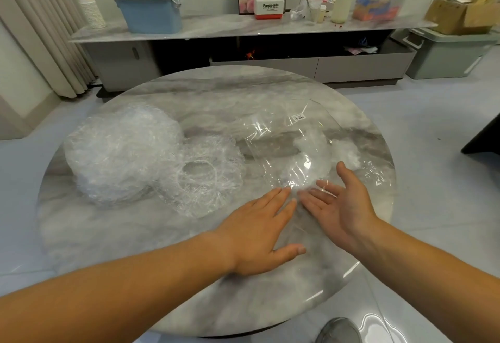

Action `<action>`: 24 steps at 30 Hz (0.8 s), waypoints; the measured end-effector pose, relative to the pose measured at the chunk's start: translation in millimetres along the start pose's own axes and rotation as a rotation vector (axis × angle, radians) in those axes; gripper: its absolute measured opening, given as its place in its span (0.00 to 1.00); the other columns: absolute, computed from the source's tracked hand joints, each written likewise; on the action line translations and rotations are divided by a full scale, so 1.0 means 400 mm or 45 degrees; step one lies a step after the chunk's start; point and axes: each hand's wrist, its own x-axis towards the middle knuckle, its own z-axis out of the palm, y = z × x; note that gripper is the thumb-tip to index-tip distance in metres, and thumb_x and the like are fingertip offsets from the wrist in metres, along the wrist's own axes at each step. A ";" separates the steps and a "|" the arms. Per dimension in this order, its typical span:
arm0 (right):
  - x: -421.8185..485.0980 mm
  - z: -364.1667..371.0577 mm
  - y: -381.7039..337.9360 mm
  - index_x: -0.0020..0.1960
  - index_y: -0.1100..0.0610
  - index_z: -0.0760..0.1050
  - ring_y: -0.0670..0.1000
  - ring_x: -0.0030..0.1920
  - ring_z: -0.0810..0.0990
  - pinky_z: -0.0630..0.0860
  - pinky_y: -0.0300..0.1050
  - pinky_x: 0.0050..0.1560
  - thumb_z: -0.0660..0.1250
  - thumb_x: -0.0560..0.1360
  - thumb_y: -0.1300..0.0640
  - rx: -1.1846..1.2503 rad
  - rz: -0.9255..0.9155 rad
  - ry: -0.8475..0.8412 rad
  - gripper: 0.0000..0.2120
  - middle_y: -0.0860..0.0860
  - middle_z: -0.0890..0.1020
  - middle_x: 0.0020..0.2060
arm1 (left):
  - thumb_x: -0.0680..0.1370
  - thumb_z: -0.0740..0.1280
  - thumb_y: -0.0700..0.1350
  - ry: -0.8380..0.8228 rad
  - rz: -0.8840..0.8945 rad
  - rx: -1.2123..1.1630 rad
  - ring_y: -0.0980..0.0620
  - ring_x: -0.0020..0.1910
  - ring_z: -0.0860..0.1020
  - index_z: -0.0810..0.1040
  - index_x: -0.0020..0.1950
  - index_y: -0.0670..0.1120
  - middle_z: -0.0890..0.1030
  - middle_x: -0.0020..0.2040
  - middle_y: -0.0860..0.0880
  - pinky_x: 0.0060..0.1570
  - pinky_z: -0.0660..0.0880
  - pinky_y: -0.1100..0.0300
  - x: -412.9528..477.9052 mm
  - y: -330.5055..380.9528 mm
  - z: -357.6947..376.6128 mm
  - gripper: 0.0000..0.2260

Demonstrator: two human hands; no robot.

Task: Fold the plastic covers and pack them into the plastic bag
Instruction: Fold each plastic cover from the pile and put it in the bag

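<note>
A clear plastic bag (284, 131) with a small white label lies flat on the right half of the round marble table (162, 234), holding crumpled plastic covers (303, 169). My left hand (259, 231) lies palm down with straight fingers on the bag's near end. Beside it, my right hand (338, 204) is turned palm up, fingers straight, at the bag's near end. A single elastic-rimmed cover (203, 177) lies spread open at the table's middle. A tall heap of crumpled covers (121, 153) sits at the left.
Another bit of crumpled plastic (349, 153) lies at the table's right edge. Behind the table stands a long low cabinet (216, 28) with a blue bin, paper cups, boxes and bottles. A grey storage box (443, 55) sits on the floor at the right.
</note>
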 end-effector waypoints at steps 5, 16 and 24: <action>0.032 0.030 0.000 0.75 0.67 0.64 0.63 0.72 0.72 0.66 0.58 0.75 0.58 0.78 0.30 0.067 0.105 -0.142 0.44 0.64 0.71 0.72 | 0.81 0.50 0.68 -0.021 0.006 -0.013 0.55 0.80 0.34 0.40 0.83 0.50 0.36 0.82 0.50 0.80 0.42 0.54 0.002 -0.006 0.000 0.38; -0.037 -0.056 -0.036 0.65 0.63 0.68 0.61 0.58 0.82 0.78 0.56 0.62 0.64 0.82 0.44 -0.406 -0.086 0.090 0.24 0.63 0.80 0.57 | 0.81 0.50 0.68 -0.046 0.052 0.028 0.53 0.79 0.31 0.46 0.83 0.56 0.32 0.81 0.50 0.79 0.41 0.53 -0.001 -0.017 0.004 0.34; -0.098 0.046 -0.025 0.47 0.62 0.79 0.53 0.38 0.82 0.81 0.55 0.47 0.65 0.82 0.53 -1.008 -0.428 -0.069 0.13 0.56 0.83 0.39 | 0.83 0.49 0.65 0.119 -0.214 -0.008 0.51 0.82 0.44 0.53 0.82 0.52 0.46 0.83 0.48 0.78 0.42 0.56 -0.090 -0.085 -0.022 0.31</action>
